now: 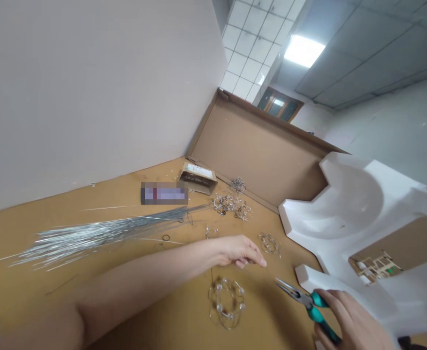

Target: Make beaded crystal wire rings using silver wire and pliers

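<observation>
Bare, unsleeved left forearm (136, 284) extended from the near left toward the centre, wrist almost straight. Left hand (240, 253) open and relaxed, digits loosely together, slightly curled, tips directed right. Right hand (351, 321) at the near right, partly cut off by the frame edge; its fingers (335, 304) flexed in a closed grip.

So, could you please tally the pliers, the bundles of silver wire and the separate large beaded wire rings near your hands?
Long-nose pliers: 1
Bundles of silver wire: 1
Beaded wire rings: 2
Total: 4
</observation>
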`<state>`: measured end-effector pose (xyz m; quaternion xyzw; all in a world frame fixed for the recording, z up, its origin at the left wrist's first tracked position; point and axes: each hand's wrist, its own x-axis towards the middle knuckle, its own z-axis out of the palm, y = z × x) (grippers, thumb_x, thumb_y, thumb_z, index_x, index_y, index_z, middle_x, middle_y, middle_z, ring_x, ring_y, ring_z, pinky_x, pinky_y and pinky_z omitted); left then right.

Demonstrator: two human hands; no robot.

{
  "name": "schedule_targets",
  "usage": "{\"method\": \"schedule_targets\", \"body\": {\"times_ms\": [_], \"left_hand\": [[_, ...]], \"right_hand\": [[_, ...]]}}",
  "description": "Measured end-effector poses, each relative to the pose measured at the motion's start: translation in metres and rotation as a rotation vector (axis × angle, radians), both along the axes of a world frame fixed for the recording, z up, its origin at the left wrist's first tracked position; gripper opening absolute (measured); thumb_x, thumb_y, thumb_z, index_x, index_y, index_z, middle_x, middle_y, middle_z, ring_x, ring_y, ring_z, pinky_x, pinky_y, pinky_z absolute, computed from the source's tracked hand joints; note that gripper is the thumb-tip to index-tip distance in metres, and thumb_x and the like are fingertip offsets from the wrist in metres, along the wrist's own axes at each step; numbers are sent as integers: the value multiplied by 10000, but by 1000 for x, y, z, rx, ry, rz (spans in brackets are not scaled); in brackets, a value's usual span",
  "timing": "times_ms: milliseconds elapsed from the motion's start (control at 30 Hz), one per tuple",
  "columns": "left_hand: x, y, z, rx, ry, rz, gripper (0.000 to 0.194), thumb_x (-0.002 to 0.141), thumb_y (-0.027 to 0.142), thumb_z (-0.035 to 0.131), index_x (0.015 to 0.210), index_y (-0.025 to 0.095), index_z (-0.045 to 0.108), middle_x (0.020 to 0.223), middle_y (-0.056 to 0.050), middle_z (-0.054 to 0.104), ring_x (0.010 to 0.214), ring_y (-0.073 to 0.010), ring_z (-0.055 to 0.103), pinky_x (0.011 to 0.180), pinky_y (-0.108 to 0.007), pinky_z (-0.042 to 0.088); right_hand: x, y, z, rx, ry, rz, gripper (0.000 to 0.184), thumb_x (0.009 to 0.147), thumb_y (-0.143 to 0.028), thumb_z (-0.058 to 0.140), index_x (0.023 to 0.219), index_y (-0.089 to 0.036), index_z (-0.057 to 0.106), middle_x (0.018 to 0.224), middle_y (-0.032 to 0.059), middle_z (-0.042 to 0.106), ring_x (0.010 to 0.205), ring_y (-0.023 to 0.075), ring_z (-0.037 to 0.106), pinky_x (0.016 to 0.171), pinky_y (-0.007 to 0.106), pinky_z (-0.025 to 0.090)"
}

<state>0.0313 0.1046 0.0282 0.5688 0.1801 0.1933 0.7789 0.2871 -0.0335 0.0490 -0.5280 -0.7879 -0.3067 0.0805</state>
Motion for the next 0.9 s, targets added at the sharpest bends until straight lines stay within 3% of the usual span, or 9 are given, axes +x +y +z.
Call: {"method": "schedule_targets", "body": {"times_ms": [100, 200, 500, 900], "left_hand": [[-2, 0, 1, -32, -29, -88, 303, 453, 332, 775, 565, 131, 578, 408, 83, 327, 389, -20, 166, 411, -211, 47], [-3, -1, 1, -46, -43, -119, 294, 470, 319, 775, 559, 127, 570, 426, 77, 334, 397, -19, 169, 416, -213, 39], [-1, 3, -7, -56, -38, -167, 262, 506, 278, 766, 602, 120, 581, 452, 73, 340, 411, -18, 192, 414, -194, 70], [1, 3, -10, -82, -52, -189, 251, 499, 251, 768, 594, 114, 580, 460, 74, 330, 415, -14, 204, 404, -181, 76]], "right_hand": [[-2, -2, 23, 73, -225, 140, 377, 693, -355, 565, 1038, -218, 498, 825, 66, 616, 701, 218, 570, 625, 324, 427], [-6, 2, 34, 82, -292, 161, 324, 739, -350, 526, 1025, -199, 501, 804, 67, 603, 692, 210, 540, 639, 332, 396], [-2, 5, 34, 93, -334, 135, 318, 839, -376, 372, 1044, -178, 514, 825, 65, 583, 703, 195, 520, 643, 324, 373], [-20, 5, 39, 73, -367, 159, 241, 850, -286, 376, 1005, -169, 520, 813, 64, 561, 723, 196, 506, 642, 314, 355]]}}
